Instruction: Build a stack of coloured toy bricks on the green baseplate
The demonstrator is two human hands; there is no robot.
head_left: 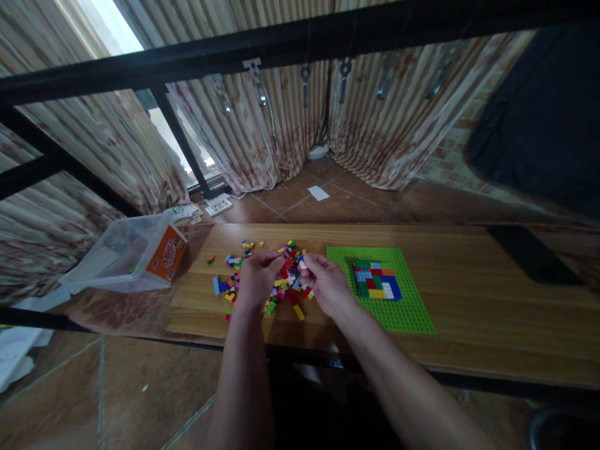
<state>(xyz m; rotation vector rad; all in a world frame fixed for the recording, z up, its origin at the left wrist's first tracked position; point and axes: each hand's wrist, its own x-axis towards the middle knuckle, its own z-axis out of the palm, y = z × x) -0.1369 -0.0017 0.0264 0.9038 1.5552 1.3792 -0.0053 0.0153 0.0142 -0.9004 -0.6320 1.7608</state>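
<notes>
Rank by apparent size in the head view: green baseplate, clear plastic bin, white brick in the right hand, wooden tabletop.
1. Wooden tabletop.
2. Clear plastic bin and green baseplate: similar, and the bin sits off to the side, so unranked.
3. White brick, a speck at the right hand fingertips.

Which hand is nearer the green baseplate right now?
Right. The right hand sits just beside the green baseplate, at its left edge; the left hand is farther left, over the loose brick pile.

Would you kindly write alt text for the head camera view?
Two bare hands, left hand and right hand, meet over a pile of small coloured bricks on a wooden table, beside a green baseplate.
</notes>
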